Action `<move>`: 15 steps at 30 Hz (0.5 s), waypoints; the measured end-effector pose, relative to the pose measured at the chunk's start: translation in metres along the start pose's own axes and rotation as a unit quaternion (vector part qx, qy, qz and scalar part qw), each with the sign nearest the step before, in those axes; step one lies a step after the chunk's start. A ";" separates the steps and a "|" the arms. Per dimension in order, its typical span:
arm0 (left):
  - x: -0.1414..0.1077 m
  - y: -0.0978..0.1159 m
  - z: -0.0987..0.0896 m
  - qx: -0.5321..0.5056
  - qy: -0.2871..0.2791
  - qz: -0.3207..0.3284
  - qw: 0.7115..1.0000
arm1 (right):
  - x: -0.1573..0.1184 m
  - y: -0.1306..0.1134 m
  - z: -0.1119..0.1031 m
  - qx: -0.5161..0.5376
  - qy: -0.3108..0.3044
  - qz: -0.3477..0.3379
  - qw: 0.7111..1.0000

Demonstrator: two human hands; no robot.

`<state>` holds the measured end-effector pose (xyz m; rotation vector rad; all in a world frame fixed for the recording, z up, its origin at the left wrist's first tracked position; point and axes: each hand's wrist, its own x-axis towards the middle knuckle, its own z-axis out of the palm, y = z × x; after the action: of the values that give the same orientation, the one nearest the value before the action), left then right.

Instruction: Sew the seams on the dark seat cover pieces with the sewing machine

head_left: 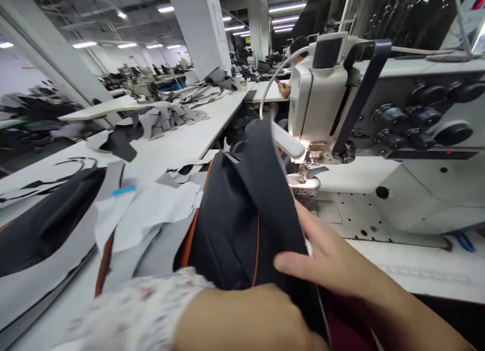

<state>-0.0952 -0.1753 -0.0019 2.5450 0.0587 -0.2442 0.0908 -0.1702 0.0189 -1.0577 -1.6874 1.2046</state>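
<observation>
A dark fabric piece with orange piping (235,214) stands bunched up in front of me, left of the sewing machine's needle and presser foot (302,174). My right hand (322,255) grips its right edge, thumb on the near face and fingers behind. Across the bottom reaches my left hand (261,315), blurred and lying against the lower part of the same fabric; its fingers are mostly hidden. The sewing machine head (322,93) rises just beyond, its lamp lighting the needle area. No fabric from my hands visibly lies under the presser foot.
Grey and white fabric pieces (151,214) cover the table to the left, with another dark piece (53,214) at far left. Cut grey parts (170,118) are piled farther back. The machine's flat bed (364,214) extends right. Another person's hand (284,90) shows at a table behind.
</observation>
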 end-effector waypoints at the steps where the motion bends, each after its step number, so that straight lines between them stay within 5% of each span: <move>1: 0.025 -0.010 0.002 -0.018 -0.040 0.081 0.996 | 0.010 -0.003 0.005 -0.036 0.010 0.000 0.999; 3: 0.057 -0.029 0.008 -0.087 -0.086 0.157 0.980 | 0.022 0.002 0.013 -0.127 0.024 -0.031 0.991; 5: 0.058 -0.039 0.011 -0.124 -0.029 0.151 0.980 | 0.022 0.013 0.018 -0.203 0.013 -0.107 0.973; 9: 0.001 -0.043 -0.010 -0.100 0.190 0.080 0.973 | -0.002 0.038 0.022 -0.247 0.072 -0.189 0.948; 12: -0.022 -0.053 -0.044 -0.073 0.474 0.006 0.877 | -0.026 0.053 0.024 -0.266 0.123 -0.193 0.936; 14: -0.010 -0.066 -0.060 0.018 0.562 -0.075 0.824 | -0.042 0.063 0.024 -0.233 0.151 -0.163 0.947; 15: 0.002 -0.073 -0.064 0.058 0.561 -0.096 0.820 | -0.050 0.068 0.022 -0.191 0.195 -0.108 0.956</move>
<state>-0.0894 -0.0791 0.0099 2.4215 0.7585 1.2316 0.0995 -0.2104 -0.0584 -1.2082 -1.6952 0.4946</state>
